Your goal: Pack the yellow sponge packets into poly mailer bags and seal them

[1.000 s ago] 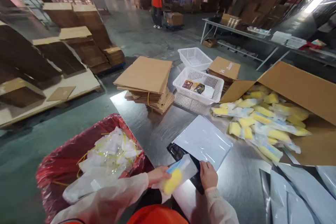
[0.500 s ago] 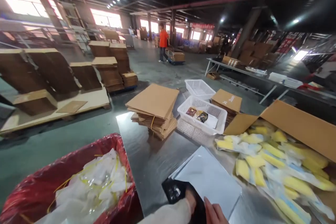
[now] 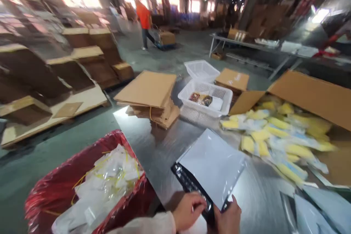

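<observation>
A white plastic mailing bag (image 3: pixel 212 166) with a black edge strip lies on the metal table (image 3: pixel 167 153). My left hand (image 3: pixel 189 210) is over the black strip at the bag's near left, its fingers curled together; whatever is between them is too small to make out. At the near corner of the bag, my right hand (image 3: pixel 229 215) pinches the bag's edge between thumb and fingers. Both hands are close together at the bottom of the view.
A red-lined bin (image 3: pixel 55 179) holds white scraps at left. Beyond the bag are stacked cardboard (image 3: pixel 148 87) and white baskets (image 3: pixel 182 97). An open carton (image 3: pixel 312 98) spills yellow packs (image 3: pixel 260 135) at right. A person in orange (image 3: pixel 143 16) pulls a cart behind.
The view has shifted. The black edge strip now lies straighter and more exposed along the bag. My left hand's fingers show beside it, and more bags appear at lower right.
</observation>
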{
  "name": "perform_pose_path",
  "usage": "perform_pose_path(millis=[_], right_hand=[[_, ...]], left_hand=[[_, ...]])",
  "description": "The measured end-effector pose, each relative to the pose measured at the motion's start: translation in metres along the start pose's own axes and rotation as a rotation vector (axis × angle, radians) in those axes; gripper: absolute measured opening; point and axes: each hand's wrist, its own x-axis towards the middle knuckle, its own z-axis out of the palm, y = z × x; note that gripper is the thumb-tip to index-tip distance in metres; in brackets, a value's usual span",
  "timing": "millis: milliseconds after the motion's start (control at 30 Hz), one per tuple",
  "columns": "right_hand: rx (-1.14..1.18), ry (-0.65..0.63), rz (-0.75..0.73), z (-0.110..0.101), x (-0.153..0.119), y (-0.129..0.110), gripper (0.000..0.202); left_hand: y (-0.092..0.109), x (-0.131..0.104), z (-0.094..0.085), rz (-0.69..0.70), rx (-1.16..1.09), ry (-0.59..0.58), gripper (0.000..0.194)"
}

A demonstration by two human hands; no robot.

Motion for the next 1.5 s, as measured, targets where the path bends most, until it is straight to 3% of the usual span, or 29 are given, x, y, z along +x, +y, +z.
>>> perform_pose_path(millis=[67, 167, 233, 333, 467, 667, 800, 1133, 1200, 1333, 1400, 1500], right_hand=[[0.14, -0.19, 0.312, -0.006, -0.022, -0.004, 0.057], [0.289, -0.3, 0.487, -0.012, -0.042, -0.012, 0.048], [0.378, -0.314, 0.474, -0.015, -0.049, -0.016, 0.05], [0.579, -0.373, 0.444, -0.02, -0.054, -0.019, 0.05], [0.8, -0.418, 0.47, -0.022, -0.058, -0.019, 0.047], [0.923, -0.26, 0.537, -0.023, -0.063, -0.025, 0.045], [0.775, -0.195, 0.445, -0.033, -0.062, -0.032, 0.05], [0.491, -0.36, 0.173, -0.047, -0.059, -0.039, 0.044], [0.388, -0.356, 0.053, -0.048, -0.051, -0.033, 0.048], [-0.046, -0.05, -0.238, -0.042, -0.007, -0.019, 0.044], [-0.146, 0.008, -0.431, -0.033, 0.016, -0.015, 0.042], [-0.147, -0.006, -0.68, -0.022, 0.031, -0.008, 0.041]], left_hand=[[0.015, 0.007, -0.008, 0.282, 0.24, -0.021, 0.022], [0.033, 0.04, -0.006, 0.502, 0.515, -0.159, 0.023], [0.037, 0.059, 0.003, 0.486, 0.662, -0.317, 0.021], [0.03, 0.069, 0.017, 0.333, 0.811, -0.561, 0.021], [0.014, 0.056, 0.021, 0.263, 0.794, -0.681, 0.02], [0.012, 0.038, 0.015, 0.257, 0.802, -0.612, 0.018], [0.015, 0.036, 0.012, 0.24, 0.804, -0.579, 0.017], [0.014, 0.032, 0.004, 0.132, 0.609, -0.449, 0.02], [0.014, 0.031, 0.004, 0.093, 0.553, -0.38, 0.017], [0.018, 0.024, 0.005, 0.152, 0.405, -0.298, 0.017], [0.02, 0.019, 0.003, 0.246, 0.307, -0.242, 0.016], [0.015, 0.009, -0.025, 0.248, 0.148, 0.017, 0.019]])
